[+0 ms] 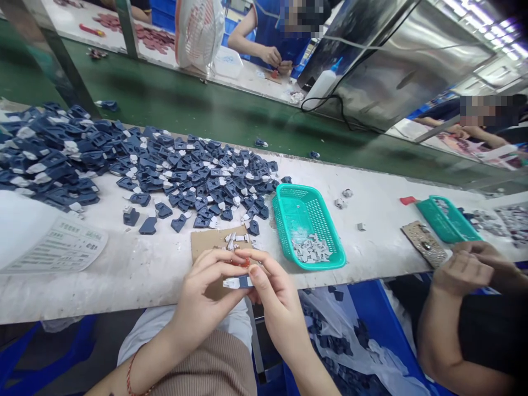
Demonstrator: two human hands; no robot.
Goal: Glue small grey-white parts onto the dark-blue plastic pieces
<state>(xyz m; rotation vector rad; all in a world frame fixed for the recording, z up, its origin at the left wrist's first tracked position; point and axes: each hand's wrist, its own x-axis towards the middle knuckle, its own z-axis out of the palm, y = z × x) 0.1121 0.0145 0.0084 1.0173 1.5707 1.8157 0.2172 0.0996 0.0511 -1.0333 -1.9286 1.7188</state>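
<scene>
Close in front of my body, my left hand [208,286] and my right hand [272,283] come together around a small dark blue plastic part with a light grey end [237,282]. My right thumb presses on the blue side, and the grey end points left. My left fingers and thumb close in around the same part; their exact contact is partly hidden. Between the fingertips a small orange-red piece [245,263] shows, too covered to name. Just beyond the hands, a cardboard piece [202,239] on the table bears several small grey-white parts [237,239].
A large heap of blue parts [198,170] covers the table's left and middle. Right of the cardboard stands a green basket [277,212] with small grey pieces. A printed sheet [78,242] lies left. A co-worker's hands [466,269] are at right; a blue crate [371,308] sits below.
</scene>
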